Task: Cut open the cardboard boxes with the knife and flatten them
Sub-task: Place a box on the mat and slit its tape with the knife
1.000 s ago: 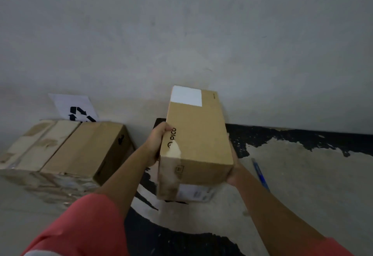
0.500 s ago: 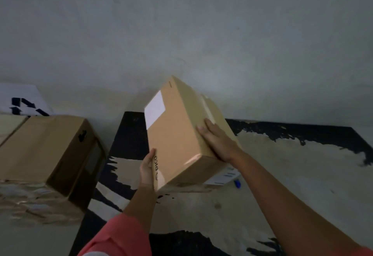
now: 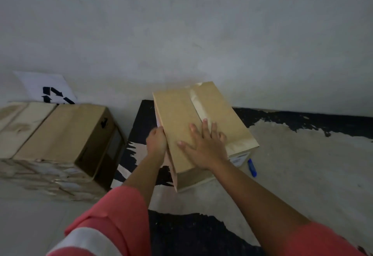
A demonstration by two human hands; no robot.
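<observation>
Your box (image 3: 177, 114) sits on the floor (image 3: 302, 165) close to the wall, with its taped seam (image 3: 198, 104) facing up. Your left hand (image 3: 156, 140) grips the box's left edge with curled fingers. Your right hand (image 3: 203, 144) lies flat on top, fingers spread across the tape.

The box looks like light, stiff cardboard with smooth faces, so it may skate on the floor under a blade. Hold it by an edge or corner, since the middle of the top will likely sag once the tape is slit.

The blue knife (image 3: 252, 168) lies on the floor just beside the box's near right corner, in neither hand. I cannot tell whether its blade is out.

The box's underside, far end and contents are hidden, and your right wrist partly covers a label. The bigger boxes (image 3: 60, 134) on the left run off the frame.
</observation>
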